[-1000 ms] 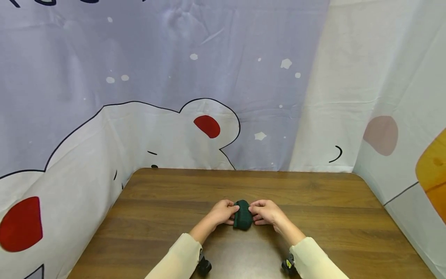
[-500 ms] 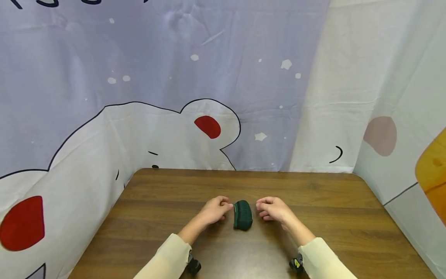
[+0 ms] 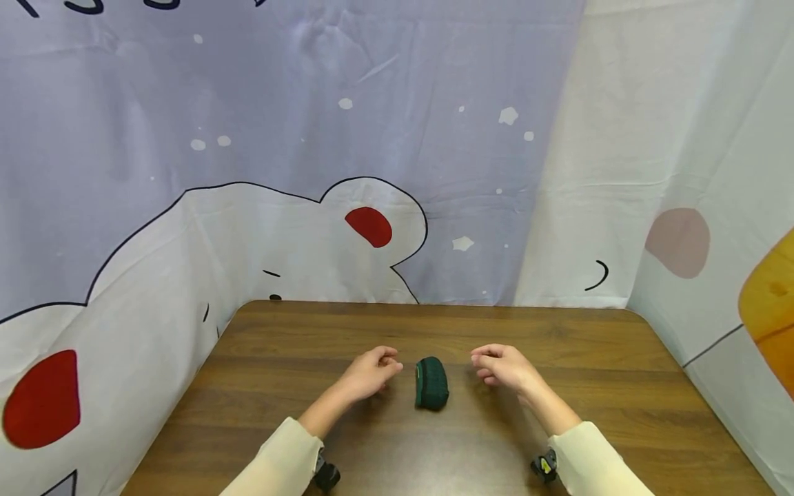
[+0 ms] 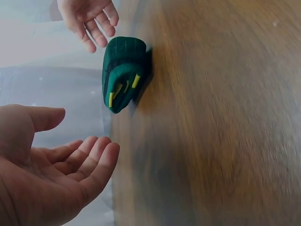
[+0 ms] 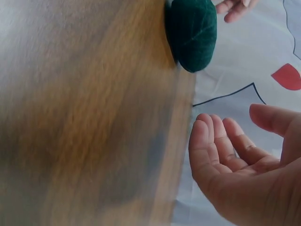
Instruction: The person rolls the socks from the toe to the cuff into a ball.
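Note:
A dark green bundle of folded ribbed cloth (image 3: 431, 384), resembling balled-up socks, lies on the wooden table. Its folded end, with several yellow marks, shows in the left wrist view on the bundle (image 4: 123, 75); the smooth rounded end of the bundle (image 5: 193, 35) appears in the right wrist view. My left hand (image 3: 366, 374) is held to its left, apart from it, with fingers loosely bent and nothing in them. On the other side, also apart, my right hand (image 3: 509, 367) has relaxed fingers and holds nothing.
The brown wooden table (image 3: 527, 441) reaches back to a printed cloth backdrop (image 3: 471, 172). More printed cloth (image 3: 713, 172) hangs along the right side. A small black device sits at each wrist, by the cream sleeves (image 3: 279, 461).
Both hands have let go of the green cloth bundle and drawn outward, the left hand to the left and the right hand to the right. The bundle has stayed in place.

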Demonstrator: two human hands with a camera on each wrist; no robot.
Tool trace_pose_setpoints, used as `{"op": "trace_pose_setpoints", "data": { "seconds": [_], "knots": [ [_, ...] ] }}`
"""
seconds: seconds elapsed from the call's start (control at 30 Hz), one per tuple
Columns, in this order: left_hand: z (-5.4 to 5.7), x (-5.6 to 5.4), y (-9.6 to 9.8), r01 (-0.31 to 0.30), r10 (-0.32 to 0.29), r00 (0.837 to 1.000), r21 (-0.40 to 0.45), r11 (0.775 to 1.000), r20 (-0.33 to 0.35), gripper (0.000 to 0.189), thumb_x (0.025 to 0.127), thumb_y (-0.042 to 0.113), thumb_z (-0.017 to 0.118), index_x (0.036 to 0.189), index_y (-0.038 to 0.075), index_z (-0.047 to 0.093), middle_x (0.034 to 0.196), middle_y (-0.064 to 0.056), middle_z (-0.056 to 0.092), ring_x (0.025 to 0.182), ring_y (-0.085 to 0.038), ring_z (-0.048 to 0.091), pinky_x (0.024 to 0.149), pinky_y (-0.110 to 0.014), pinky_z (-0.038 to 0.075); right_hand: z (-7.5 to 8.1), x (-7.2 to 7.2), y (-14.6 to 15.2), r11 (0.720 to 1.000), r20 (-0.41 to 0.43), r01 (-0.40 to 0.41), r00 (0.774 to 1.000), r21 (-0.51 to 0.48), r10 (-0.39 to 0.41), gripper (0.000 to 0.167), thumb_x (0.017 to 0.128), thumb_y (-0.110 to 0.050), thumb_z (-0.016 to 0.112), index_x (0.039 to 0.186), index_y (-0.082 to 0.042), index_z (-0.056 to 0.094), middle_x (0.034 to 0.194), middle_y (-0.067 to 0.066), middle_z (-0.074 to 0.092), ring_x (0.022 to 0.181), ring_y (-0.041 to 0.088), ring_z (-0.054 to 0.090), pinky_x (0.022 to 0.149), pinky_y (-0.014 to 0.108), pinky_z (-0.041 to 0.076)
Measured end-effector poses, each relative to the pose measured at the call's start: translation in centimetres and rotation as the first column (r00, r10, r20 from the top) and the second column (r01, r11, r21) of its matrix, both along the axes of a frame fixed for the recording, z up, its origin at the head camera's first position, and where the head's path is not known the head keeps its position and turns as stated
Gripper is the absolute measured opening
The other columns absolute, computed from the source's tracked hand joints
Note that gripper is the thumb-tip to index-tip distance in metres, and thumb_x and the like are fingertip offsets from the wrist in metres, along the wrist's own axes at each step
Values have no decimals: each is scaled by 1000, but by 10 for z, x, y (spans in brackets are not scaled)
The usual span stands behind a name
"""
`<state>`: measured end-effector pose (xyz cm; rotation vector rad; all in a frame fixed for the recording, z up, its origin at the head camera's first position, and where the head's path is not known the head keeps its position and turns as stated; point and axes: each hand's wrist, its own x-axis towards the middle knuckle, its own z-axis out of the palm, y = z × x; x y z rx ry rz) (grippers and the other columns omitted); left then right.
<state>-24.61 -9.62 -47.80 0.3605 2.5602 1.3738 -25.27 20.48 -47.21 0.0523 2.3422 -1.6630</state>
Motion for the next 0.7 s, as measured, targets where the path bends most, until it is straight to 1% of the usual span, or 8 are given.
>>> {"op": "trace_pose_setpoints", "data": {
  "seconds": [0.07, 0.2, 0.3, 0.37, 0.5, 0.7],
  "knots": [
    [2, 1, -3, 0, -1, 1000, -24, 1000, -18, 47, 101, 27, 63, 136, -3, 55, 117, -12, 67, 91, -28, 66, 72, -34, 53, 2, 0, 3, 1000, -8, -4, 1000, 3, 4, 37, 98, -16, 64, 125, 8, 62, 124, 25, 66, 104, 35, 69, 84, 41, 58],
    [4, 2, -9, 0, -5, 998, -67, 998, -70, 46, 101, 27, 63, 136, -2, 56, 119, -12, 67, 105, -26, 65, 83, -40, 54, 6, 1, 8, 1000, -37, -23, 999, 2, 23, 36, 99, -18, 64, 127, 5, 63, 128, 25, 64, 113, 37, 65, 90, 43, 56],
    [7, 4, -12, 9, -16, 995, -75, 997, -103, 46, 102, 25, 62, 136, -4, 55, 121, -15, 66, 108, -28, 64, 88, -43, 54, 8, 1, 12, 999, -68, -43, 997, 21, 44, 36, 100, -19, 64, 129, 2, 63, 132, 24, 62, 117, 36, 63, 93, 44, 55],
    [8, 5, -15, 15, -24, 992, -81, 997, -122, 46, 102, 25, 62, 137, -4, 55, 123, -17, 65, 109, -28, 64, 91, -44, 54, 10, 2, 15, 998, -88, -49, 995, 38, 52, 36, 99, -20, 64, 129, 0, 64, 132, 23, 62, 117, 34, 63, 95, 46, 54],
    [12, 9, -20, 16, -34, 986, -107, 994, -164, 46, 102, 25, 62, 138, -2, 55, 127, -17, 64, 110, -27, 63, 93, -45, 53, 12, 3, 20, 991, -139, -63, 987, 116, 79, 36, 100, -23, 64, 131, -4, 64, 132, 19, 64, 115, 32, 63, 96, 47, 52],
    [18, 14, -28, -19, -16, 977, -162, 987, -211, 47, 102, 26, 63, 141, 4, 54, 134, -13, 60, 116, -30, 62, 94, -49, 52, 11, 4, 27, 969, -239, -50, 965, 243, 109, 39, 100, -32, 65, 131, -9, 65, 131, 15, 66, 119, 29, 62, 97, 46, 51]
  ]
}}
